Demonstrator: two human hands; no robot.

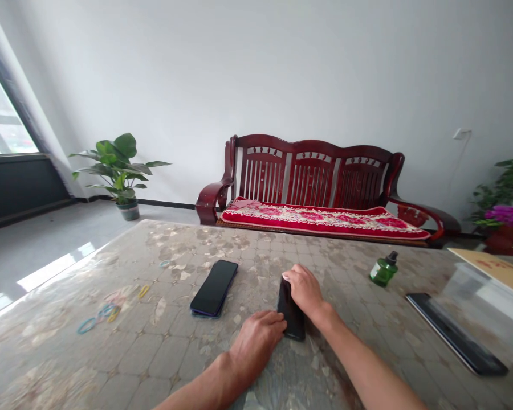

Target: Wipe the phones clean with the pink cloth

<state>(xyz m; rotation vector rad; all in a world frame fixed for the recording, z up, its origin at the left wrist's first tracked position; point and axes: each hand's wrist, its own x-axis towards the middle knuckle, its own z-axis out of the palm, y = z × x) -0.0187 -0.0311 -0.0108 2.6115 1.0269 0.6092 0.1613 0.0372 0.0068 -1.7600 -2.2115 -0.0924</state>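
Note:
A black smartphone (294, 323) lies on the table between my hands, long side pointing away from me. My left hand (256, 340) grips its lower left edge, fingers bent and close together. At the far end, my right hand (306, 291) curls over the upper right part, with the thumb near the top edge. Both hands partly cover the phone. To the left rests another dark phone (216, 287), with a bluish layer showing under its near edge; I cannot tell whether that is a case or a second phone.
Colored elastic bands (106, 312) lie on the patterned tablecloth (154, 353) at left. On the right are a green bottle (383, 270) with a black cap, a long dark device (455, 335) and a clear box (483, 285). Beyond the table stands a wooden bench (312, 176).

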